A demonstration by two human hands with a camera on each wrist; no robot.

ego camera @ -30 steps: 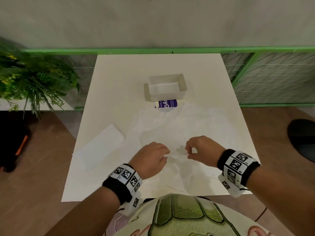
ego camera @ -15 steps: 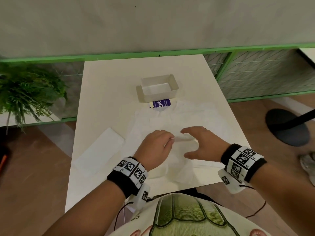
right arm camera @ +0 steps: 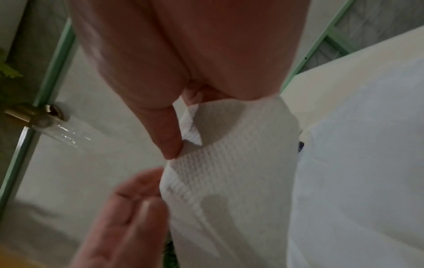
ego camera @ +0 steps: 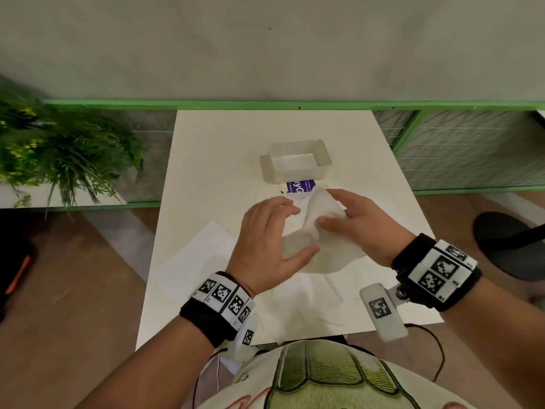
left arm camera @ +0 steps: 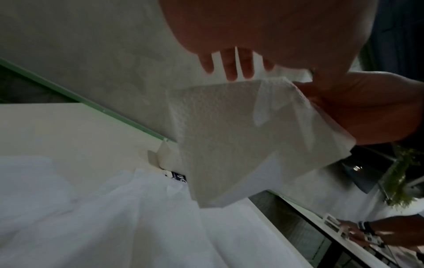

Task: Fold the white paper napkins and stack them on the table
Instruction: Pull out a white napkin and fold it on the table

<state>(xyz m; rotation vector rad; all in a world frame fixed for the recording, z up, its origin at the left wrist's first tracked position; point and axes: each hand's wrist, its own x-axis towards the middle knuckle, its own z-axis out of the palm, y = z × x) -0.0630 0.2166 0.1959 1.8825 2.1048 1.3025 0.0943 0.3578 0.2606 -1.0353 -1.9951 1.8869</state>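
Observation:
A white paper napkin (ego camera: 320, 215) hangs partly folded above the table's middle. My right hand (ego camera: 348, 219) pinches it between thumb and fingers. The right wrist view shows the thumb (right arm camera: 169, 143) pressed on the napkin (right arm camera: 229, 172). My left hand (ego camera: 274, 228) hovers just left of it, fingers straight and spread, holding nothing. In the left wrist view its fingers (left arm camera: 231, 68) hang above the napkin (left arm camera: 241, 136). A folded napkin (ego camera: 200, 255) lies at the table's left side. Loose unfolded napkins (ego camera: 309, 296) cover the near part of the table (ego camera: 212, 160).
A white open box (ego camera: 298, 163) stands at the table's far middle, with a purple packet (ego camera: 300, 185) right in front of it. A green plant (ego camera: 65, 154) is off to the left. A green-framed railing (ego camera: 442, 149) runs behind. A dark round base (ego camera: 507, 246) sits on the floor at right.
Both hands have moved from the near pile toward the table's middle. A napkin has come up off the pile in my right hand, and my left hand has opened.

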